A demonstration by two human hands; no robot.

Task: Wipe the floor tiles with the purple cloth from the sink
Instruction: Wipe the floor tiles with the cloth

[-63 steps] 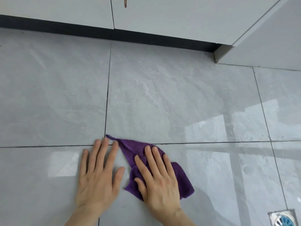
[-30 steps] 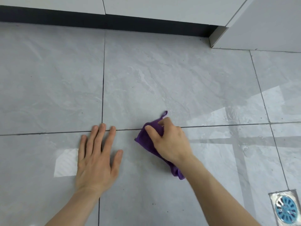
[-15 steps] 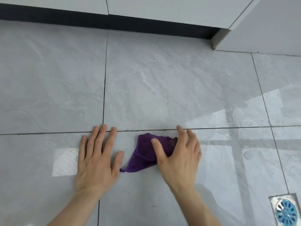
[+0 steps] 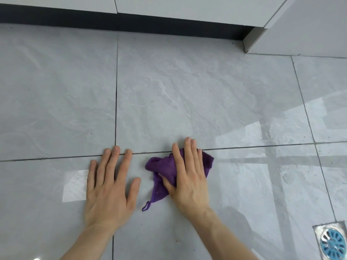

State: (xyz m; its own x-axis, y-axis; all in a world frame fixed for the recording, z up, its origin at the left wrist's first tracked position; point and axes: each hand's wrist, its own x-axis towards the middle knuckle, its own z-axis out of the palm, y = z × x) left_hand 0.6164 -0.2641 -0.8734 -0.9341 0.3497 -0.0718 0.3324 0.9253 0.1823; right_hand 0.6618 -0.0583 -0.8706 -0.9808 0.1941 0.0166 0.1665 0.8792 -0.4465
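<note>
Grey glossy floor tiles fill my view, with a dark kickboard under white cabinets at 12 o'clock and a floor drain with a blue strainer down at 4 o'clock. I see the purple cloth lying crumpled on the near tile, just below the horizontal grout line, its top right corner touching that line. My right hand lies flat on top of it, fingers straight and close together, pointing to 12 o'clock and reaching just past the grout line; it presses the cloth down, not pinching it. My left hand lies just beside the cloth at its 9 o'clock, palm flat on bare tile, fingers spread, holding nothing. The cloth's long axis runs from 1 o'clock down to 7 o'clock, ending in a small hanging loop between my hands. I judge the next stroke belongs to the right hand, with unwiped tile open toward 12 o'clock.
</note>
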